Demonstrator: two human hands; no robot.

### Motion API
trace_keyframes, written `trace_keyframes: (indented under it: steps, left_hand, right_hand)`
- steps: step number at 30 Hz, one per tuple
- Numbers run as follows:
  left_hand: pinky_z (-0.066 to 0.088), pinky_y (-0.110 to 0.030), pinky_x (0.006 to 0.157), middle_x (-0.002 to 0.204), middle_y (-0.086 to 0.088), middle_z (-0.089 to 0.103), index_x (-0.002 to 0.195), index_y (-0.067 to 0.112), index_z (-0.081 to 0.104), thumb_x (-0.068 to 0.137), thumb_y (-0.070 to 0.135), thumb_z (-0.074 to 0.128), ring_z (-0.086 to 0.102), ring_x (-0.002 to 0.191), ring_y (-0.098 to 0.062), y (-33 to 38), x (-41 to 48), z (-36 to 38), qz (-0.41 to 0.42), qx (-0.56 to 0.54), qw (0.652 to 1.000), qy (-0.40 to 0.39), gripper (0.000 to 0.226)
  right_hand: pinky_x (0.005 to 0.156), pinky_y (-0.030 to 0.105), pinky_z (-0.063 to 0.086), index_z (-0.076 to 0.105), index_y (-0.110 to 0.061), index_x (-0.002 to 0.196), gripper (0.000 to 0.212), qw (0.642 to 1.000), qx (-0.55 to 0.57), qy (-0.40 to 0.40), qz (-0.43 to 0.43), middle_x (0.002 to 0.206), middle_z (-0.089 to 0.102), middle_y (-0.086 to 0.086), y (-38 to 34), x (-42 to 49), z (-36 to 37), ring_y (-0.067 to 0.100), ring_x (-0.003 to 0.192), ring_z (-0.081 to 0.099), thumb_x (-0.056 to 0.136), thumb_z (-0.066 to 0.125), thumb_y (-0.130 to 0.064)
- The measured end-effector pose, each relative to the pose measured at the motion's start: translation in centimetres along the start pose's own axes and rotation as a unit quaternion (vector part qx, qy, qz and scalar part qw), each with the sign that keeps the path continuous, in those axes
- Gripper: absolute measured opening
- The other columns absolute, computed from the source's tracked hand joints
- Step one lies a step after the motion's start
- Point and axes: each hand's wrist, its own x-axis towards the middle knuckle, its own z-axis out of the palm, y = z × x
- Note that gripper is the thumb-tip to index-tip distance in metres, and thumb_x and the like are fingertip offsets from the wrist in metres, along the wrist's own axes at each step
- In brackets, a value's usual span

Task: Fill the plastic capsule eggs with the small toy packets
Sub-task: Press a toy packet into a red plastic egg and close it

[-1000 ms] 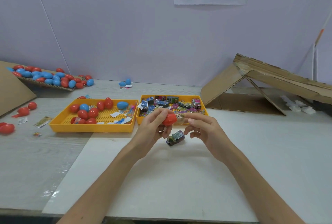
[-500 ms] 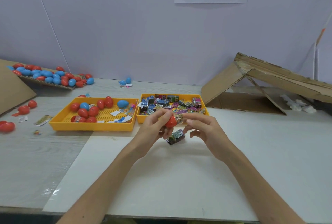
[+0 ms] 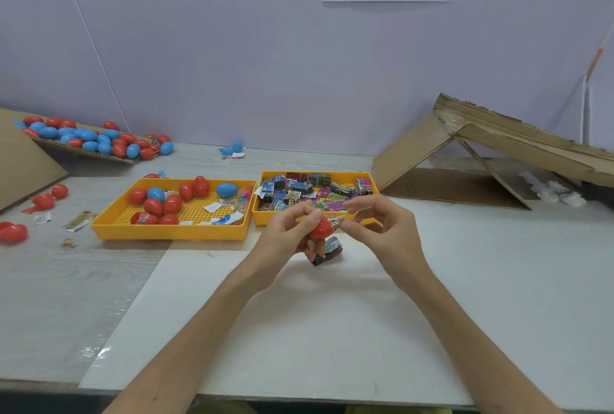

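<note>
Head view — left fingers (image 3: 309,217) grip red egg (image 3: 320,230), mouth rightward, right fingers (image 3: 357,226) pinch packet (image 3: 336,221).

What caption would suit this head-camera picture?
Left hand holds a red capsule egg; right hand pinches a toy packet at its mouth.

Open white board (image 3: 299,330) lies this side and right of the left hand (image 3: 289,234) and right hand (image 3: 382,227), which meet round a red egg half (image 3: 320,229) and its packet (image 3: 335,221). A loose packet (image 3: 330,247) lies beneath them; the egg tray (image 3: 172,232) and packet tray (image 3: 265,220), side by side, wall the far side, folded cardboard (image 3: 491,154) the far right
</note>
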Motion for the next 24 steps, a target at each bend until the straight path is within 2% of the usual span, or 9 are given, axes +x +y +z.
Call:
trace_keyframes:
  steps: [4, 9, 13, 17, 24]
  left_hand:
    - [0.049, -0.027, 0.058, 0.064, -0.010, 0.062, 0.089, 0.008, 0.057, 0.090, 0.041, 0.061, 0.055, 0.056, -0.023, -0.02, 0.07, -0.01, 0.004, 0.006, 1.000, 0.002, 0.034]
    - [0.050, -0.028, 0.057, 0.065, -0.010, 0.064, 0.088, 0.010, 0.058, 0.088, 0.044, 0.064, 0.057, 0.054, -0.023, 0.03, 0.07, -0.16, 0.009, 0.023, 1.000, 0.017, 0.034]
    - [0.050, -0.027, 0.056, 0.064, -0.010, 0.064, 0.088, 0.010, 0.058, 0.088, 0.043, 0.063, 0.058, 0.054, -0.022, 0.02, 0.11, -0.14, 0.007, 0.031, 0.999, 0.019, 0.034]
    - [0.051, -0.026, 0.054, 0.065, -0.008, 0.063, 0.095, 0.010, 0.062, 0.088, 0.043, 0.063, 0.057, 0.054, -0.022, -0.05, 0.16, -0.18, 0.009, 0.042, 0.999, 0.024, 0.034]
    - [0.047, -0.024, 0.051, 0.060, 0.003, 0.063, 0.100, 0.009, 0.063, 0.090, 0.043, 0.063, 0.054, 0.050, -0.018, -0.35, 0.29, -0.23, 0.023, 0.074, 0.997, 0.026, 0.036]
  right_hand:
    - [0.065, 0.025, 0.052, 0.078, -0.028, 0.090, 0.028, 0.997, -0.051, -0.027, -0.060, 0.095, 0.066, -0.012, 0.07, -0.27, 0.44, 0.016, 0.076, 0.065, 0.078, 0.083, -0.003]
    - [0.063, 0.026, 0.051, 0.078, -0.022, 0.098, 0.022, 0.982, -0.146, -0.024, -0.120, 0.101, 0.065, -0.005, 0.21, -0.60, 0.59, 0.016, 0.078, 0.066, 0.080, 0.083, -0.010]
    - [0.061, 0.023, 0.047, 0.078, -0.019, 0.090, 0.017, 0.972, -0.168, -0.018, -0.164, 0.093, 0.065, -0.002, 0.21, -0.68, 0.75, 0.015, 0.075, 0.061, 0.079, 0.083, -0.006]
    - [0.060, 0.020, 0.044, 0.078, -0.017, 0.088, 0.017, 0.966, -0.184, -0.013, -0.179, 0.091, 0.064, -0.001, 0.35, -0.75, 0.82, 0.013, 0.073, 0.058, 0.080, 0.082, -0.003]
    - [0.056, 0.028, 0.045, 0.076, -0.014, 0.085, 0.014, 0.968, -0.176, -0.021, -0.176, 0.090, 0.067, -0.001, 0.52, -0.77, 1.05, 0.013, 0.071, 0.058, 0.081, 0.080, -0.002]
